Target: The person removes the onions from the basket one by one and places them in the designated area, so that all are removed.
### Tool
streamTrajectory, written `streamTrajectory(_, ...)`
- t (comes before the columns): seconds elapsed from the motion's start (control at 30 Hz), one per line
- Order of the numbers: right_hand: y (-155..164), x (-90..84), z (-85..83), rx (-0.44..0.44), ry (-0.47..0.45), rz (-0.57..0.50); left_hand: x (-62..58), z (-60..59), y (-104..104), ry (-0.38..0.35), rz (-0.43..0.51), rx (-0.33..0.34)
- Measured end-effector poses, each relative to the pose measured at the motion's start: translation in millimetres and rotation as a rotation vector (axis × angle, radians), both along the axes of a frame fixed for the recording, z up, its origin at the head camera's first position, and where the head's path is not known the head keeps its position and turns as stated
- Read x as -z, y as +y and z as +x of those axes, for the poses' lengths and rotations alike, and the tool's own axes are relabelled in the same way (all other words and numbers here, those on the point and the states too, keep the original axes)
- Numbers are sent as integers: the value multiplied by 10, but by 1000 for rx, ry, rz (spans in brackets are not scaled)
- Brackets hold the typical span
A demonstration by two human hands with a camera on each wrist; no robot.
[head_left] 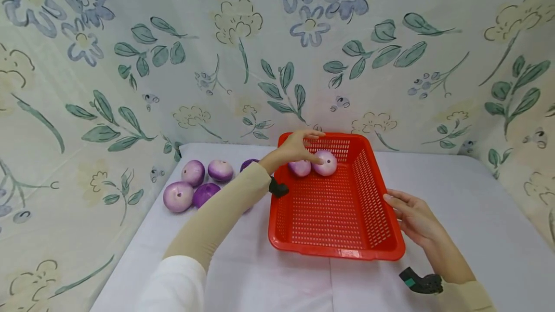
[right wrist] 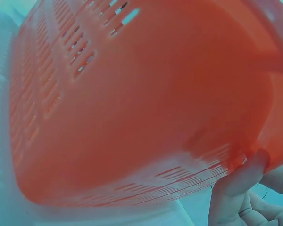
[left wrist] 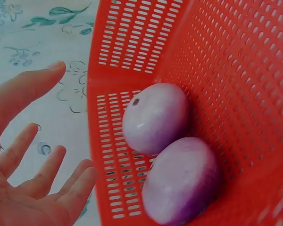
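A red plastic basket point(head_left: 325, 249) with slotted walls stands on the table. Two round purple-and-white vegetables, turnip- or onion-like, lie side by side at its back left: the right one point(head_left: 328, 165) and the left one point(head_left: 298, 168). Above that corner is my left hand point(head_left: 295, 147), its fingers spread and holding nothing; the left wrist view shows a gap between the hand and both vegetables point(left wrist: 155, 117). My right hand point(head_left: 414, 218) grips the basket's right rim, thumb on the edge. In the right wrist view, thumb and fingers point(right wrist: 238, 183) pinch that rim.
Left of the basket, several more such vegetables point(head_left: 178, 197) lie grouped on the white-covered table point(head_left: 243, 273); my left forearm partly hides some. One dark purple one point(head_left: 248, 163) sits near the basket's left wall. A floral curtain point(head_left: 277, 61) hangs behind the table.
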State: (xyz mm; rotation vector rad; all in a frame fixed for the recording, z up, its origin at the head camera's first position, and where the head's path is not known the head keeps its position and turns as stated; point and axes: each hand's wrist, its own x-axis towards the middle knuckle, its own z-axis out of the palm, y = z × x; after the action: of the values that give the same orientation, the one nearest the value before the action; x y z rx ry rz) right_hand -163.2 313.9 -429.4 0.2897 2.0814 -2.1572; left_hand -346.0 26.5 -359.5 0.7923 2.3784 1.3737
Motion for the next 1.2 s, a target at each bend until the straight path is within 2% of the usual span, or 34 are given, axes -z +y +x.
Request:
streamTrajectory(0.13, 15, 0, 4, -7, 9, -3, 104, -53, 143, 8, -27, -49)
streamTrajectory(0.37, 18, 1, 11, -8, 14, -18, 255, -120, 304, 41, -39, -84)
streamTrajectory(0.6, 14, 5, 12, -6, 14, -22, 407, -151, 391, -19, -27, -102)
streamTrajectory(0.7, 16, 5, 15, -5, 12, -35, 469, -164, 426, -11, -48, -115)
streamTrajectory(0.87, 26, 8, 21, 2, 15, -62, 508, -161, 484, 19, -68, -110)
streamTrajectory(1.07, 9, 10, 23, 7, 12, -59, 521, -123, 522, 7, -84, -113)
streamTrajectory(1.2, -11, 20, 23, 14, 5, -50, 540, -103, 544, 0, -97, -86)
